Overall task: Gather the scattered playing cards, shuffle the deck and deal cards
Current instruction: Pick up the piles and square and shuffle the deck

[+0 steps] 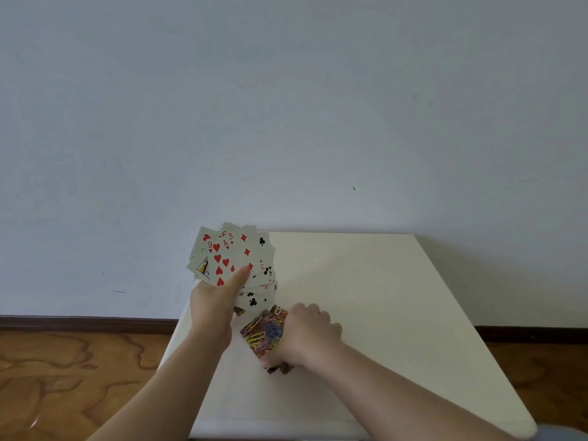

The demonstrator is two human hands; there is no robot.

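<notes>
My left hand (214, 305) holds a loose fan of face-up playing cards (227, 254) above the table's far left corner, thumb pressed on the nine of hearts. Hearts, diamonds and clubs show in the fan. My right hand (307, 337) is closed over a pile of face-down cards (264, 334) with a multicoloured paper-clip pattern on their backs, lying on the white table (375, 313). A few dark card edges poke out under my right wrist. Part of the pile is hidden by that hand.
The white table stands against a pale wall, with its left edge just beside my left forearm. Wooden floor (79, 370) and a dark skirting board lie to the left and right of it.
</notes>
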